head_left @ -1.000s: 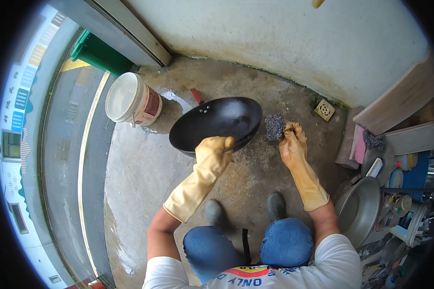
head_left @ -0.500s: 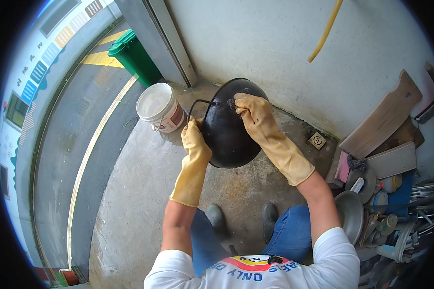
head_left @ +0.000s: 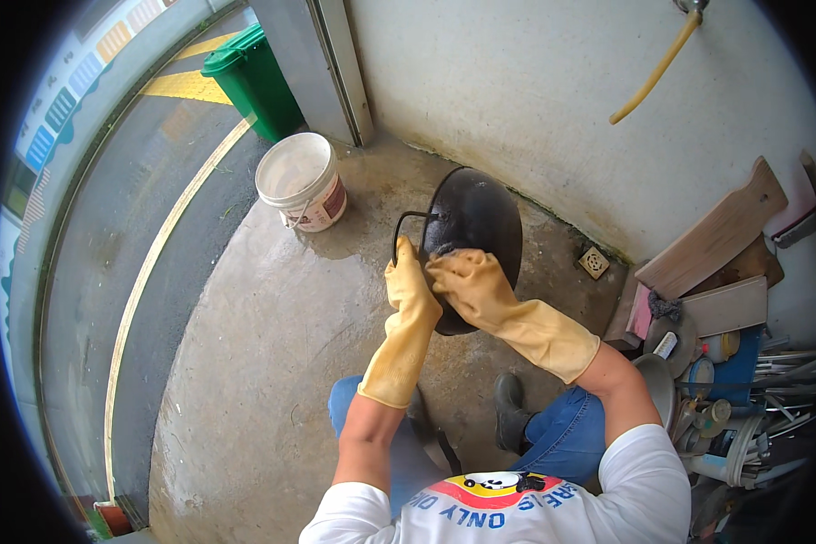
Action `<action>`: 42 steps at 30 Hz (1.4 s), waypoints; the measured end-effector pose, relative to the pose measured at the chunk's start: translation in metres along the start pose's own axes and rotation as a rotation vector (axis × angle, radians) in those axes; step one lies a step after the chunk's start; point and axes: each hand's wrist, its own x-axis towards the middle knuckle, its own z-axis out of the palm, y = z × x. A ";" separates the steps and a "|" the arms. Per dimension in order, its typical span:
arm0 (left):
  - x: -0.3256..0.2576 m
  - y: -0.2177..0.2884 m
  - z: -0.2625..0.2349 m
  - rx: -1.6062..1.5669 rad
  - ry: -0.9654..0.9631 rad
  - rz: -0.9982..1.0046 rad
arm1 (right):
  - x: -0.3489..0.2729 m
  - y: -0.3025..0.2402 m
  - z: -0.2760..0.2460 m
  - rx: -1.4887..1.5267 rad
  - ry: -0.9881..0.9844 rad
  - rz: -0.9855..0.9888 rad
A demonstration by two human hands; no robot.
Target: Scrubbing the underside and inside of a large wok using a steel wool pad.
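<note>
A black wok (head_left: 494, 213) is held up over the concrete floor in front of me, tilted so that its dark curved surface faces me. My left hand (head_left: 410, 295), in a yellow rubber glove, is closed round the lower part of its looped metal handle (head_left: 413, 215). My right hand (head_left: 474, 283), gloved the same way, presses on the wok's surface near the handle side. Its fingers are bunched over a dark scouring pad, now almost wholly hidden by the glove.
A white bucket (head_left: 301, 213) stands beyond my left hand, with a green wheeled bin (head_left: 256, 86) behind it. A yellow hose (head_left: 659, 77) hangs on the wall. Wooden boards (head_left: 721, 231), a floor drain (head_left: 594, 263) and a pile of utensils lie to the right.
My right hand has slid from the wok's upper part down toward its handle side. The wok and my left hand have shifted right in the picture, and the wok is turned more edge-on.
</note>
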 end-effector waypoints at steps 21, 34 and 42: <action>-0.001 -0.008 0.008 0.285 -0.045 0.375 | 0.036 0.051 -0.067 0.272 -0.042 0.330; -0.007 -0.006 0.009 0.329 -0.065 0.438 | 0.026 0.055 -0.063 0.242 0.052 0.358; -0.002 -0.007 0.009 0.233 -0.101 0.377 | 0.024 0.069 -0.064 0.352 0.009 0.617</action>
